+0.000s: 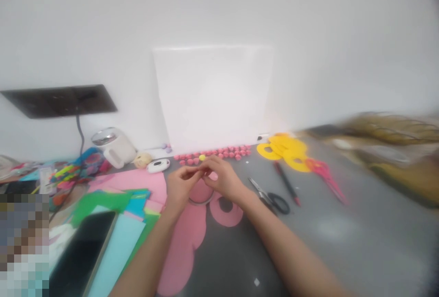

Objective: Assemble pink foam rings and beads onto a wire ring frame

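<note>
My left hand [182,183] and my right hand [220,175] meet at the middle of the desk, fingertips pinched together. Whatever lies between the fingers is too small and blurred to make out. Just beneath them is a round pink piece [200,193] with a darker rim. A pink paper ring [226,212] lies under my right wrist. Scalloped pink paper [180,251] stretches toward me beside my left forearm. Behind my fingers run rows of small pink pieces [228,152], with one yellow ball [202,157] among them.
Black-handled scissors [270,197], a dark pen [288,183], pink scissors [327,178] and yellow paper rings [286,148] lie to the right. Coloured sheets [120,237] and a phone [82,251] are at left. A white board [214,100] leans against the wall.
</note>
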### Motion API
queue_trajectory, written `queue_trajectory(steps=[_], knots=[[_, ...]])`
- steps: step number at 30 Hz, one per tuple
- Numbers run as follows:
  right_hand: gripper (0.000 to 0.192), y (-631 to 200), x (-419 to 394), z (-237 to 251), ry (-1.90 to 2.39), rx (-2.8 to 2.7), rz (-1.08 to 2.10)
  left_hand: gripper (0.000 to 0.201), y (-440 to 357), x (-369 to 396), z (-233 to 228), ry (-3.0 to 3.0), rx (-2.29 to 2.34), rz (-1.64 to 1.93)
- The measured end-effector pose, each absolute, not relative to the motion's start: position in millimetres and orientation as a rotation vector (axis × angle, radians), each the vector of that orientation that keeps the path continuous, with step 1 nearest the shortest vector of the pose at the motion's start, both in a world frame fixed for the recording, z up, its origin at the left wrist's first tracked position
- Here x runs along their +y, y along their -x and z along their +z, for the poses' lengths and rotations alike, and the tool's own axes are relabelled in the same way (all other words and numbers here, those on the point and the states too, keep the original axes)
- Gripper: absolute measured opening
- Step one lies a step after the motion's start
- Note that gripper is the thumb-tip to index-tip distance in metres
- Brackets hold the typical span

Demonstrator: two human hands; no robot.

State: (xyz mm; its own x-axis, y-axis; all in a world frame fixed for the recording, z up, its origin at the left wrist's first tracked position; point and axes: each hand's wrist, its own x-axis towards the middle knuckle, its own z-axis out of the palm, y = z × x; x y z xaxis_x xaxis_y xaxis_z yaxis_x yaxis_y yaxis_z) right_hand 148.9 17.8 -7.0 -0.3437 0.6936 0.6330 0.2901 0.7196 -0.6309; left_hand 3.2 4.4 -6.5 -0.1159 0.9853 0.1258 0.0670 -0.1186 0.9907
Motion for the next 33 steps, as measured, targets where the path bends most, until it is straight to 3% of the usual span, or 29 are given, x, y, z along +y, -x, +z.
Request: queue_trajectory(steps=[15, 33], knots=[[0.022, -146, 13, -5, 0.773, -1.893, 0.431, 0.022, -4, 4, -2, -0.929, 1.042, 1.298], [0.045, -145, 16, -13, 0.73, -1.903, 0.332, 0.018, -2, 6, -1, -0.76, 0.946, 1.242]])
